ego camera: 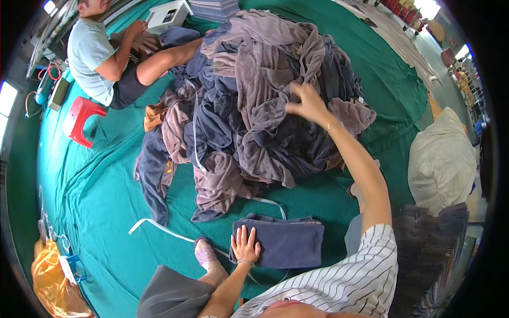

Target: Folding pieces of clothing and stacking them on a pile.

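Observation:
My left hand [245, 245] lies flat, fingers spread, on the left part of a stack of folded dark blue-grey cloths [292, 246]. White strapping bands [167, 229] run out from beneath and behind this stack across the floor. Further off, my right hand [308, 104] is stretched out over a large heap of crumpled towel-like cloths [274, 51] in dark blue and brownish mauve. Its fingers are apart and slightly blurred, close to a grey-mauve cloth [270, 113]; I see nothing held in them. Another white band [195, 131] hangs over the heap's left side.
A co-worker [93, 55] sits at the far left, handling cloth beside a red plastic stool [81, 121]. Tall folded stacks [425, 254] and a white sack [441, 163] stand on my right. Green sheeting [107, 190] covers the floor. A yellow bag [51, 274] lies lower left.

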Demonstrator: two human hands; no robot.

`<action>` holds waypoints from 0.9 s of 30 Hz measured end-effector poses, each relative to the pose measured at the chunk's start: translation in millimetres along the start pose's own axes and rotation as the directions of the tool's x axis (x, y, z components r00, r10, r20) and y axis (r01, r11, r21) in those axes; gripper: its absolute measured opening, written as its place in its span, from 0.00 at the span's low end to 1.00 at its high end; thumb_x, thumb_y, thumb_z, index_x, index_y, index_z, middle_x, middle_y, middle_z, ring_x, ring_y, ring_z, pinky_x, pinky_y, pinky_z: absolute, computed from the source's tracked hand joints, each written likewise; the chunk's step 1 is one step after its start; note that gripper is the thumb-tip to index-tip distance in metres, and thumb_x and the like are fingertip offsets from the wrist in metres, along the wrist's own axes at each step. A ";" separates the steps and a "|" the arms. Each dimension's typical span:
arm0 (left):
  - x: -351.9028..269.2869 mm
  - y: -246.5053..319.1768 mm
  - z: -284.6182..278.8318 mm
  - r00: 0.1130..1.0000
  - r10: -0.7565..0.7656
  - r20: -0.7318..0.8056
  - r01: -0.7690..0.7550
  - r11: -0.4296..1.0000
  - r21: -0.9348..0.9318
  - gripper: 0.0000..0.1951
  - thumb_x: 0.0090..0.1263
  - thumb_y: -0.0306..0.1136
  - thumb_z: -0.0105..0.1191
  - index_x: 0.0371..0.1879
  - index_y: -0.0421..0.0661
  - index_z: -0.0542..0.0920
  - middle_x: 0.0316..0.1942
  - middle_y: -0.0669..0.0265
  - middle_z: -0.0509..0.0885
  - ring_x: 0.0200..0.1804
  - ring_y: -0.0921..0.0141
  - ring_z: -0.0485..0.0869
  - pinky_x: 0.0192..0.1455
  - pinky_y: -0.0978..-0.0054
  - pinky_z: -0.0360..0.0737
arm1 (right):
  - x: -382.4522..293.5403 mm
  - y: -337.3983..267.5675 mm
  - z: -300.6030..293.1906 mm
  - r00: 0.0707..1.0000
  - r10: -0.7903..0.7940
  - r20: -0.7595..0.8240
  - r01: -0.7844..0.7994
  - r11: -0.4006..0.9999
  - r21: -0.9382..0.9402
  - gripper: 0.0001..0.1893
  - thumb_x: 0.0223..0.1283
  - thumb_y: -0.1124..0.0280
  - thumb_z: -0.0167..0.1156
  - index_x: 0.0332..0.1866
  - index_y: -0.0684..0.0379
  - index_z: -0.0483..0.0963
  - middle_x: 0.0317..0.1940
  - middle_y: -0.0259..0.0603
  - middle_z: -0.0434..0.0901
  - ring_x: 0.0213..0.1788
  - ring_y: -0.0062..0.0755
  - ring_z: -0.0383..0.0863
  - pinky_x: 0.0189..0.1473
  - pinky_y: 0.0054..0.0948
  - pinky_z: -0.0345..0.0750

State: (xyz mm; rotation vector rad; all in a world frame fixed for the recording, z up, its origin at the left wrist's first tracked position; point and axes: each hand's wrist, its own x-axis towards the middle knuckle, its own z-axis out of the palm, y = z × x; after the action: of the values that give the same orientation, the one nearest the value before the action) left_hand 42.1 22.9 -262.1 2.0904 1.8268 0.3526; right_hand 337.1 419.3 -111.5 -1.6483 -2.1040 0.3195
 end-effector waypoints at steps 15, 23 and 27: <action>-3.1 -4.5 4.2 1.000 0.030 0.000 -0.030 0.999 -0.012 0.28 0.56 0.41 0.46 0.60 0.54 0.68 0.66 0.55 0.60 0.69 0.58 0.55 0.68 0.51 0.46 | 80.6 30.5 48.8 0.940 0.007 -0.342 -0.090 0.970 -0.227 0.20 0.43 0.75 0.58 0.47 0.53 0.71 0.35 0.49 0.74 0.40 0.53 0.76 0.41 0.43 0.75; -2.2 -5.8 2.2 0.999 0.011 -0.030 -0.011 1.000 0.006 0.29 0.57 0.43 0.46 0.62 0.57 0.67 0.67 0.58 0.59 0.69 0.60 0.55 0.68 0.52 0.46 | -104.3 -35.3 30.9 0.975 -0.099 0.198 0.127 0.983 -0.132 0.15 0.32 0.74 0.59 0.32 0.58 0.68 0.30 0.46 0.72 0.37 0.51 0.74 0.36 0.44 0.73; -1.1 -2.4 1.9 1.000 0.007 -0.006 -0.007 1.000 0.011 0.29 0.57 0.42 0.47 0.62 0.57 0.66 0.67 0.58 0.58 0.69 0.60 0.54 0.69 0.52 0.45 | -173.6 -54.2 44.6 0.926 -0.162 0.340 0.179 0.984 -0.021 0.26 0.29 0.69 0.63 0.44 0.58 0.71 0.34 0.45 0.70 0.37 0.48 0.74 0.37 0.42 0.72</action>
State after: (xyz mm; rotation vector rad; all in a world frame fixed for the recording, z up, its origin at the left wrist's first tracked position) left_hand 40.5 21.9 -264.8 2.1059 1.8285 0.3522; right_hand 301.9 242.3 -161.4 -1.5086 -2.5090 0.5275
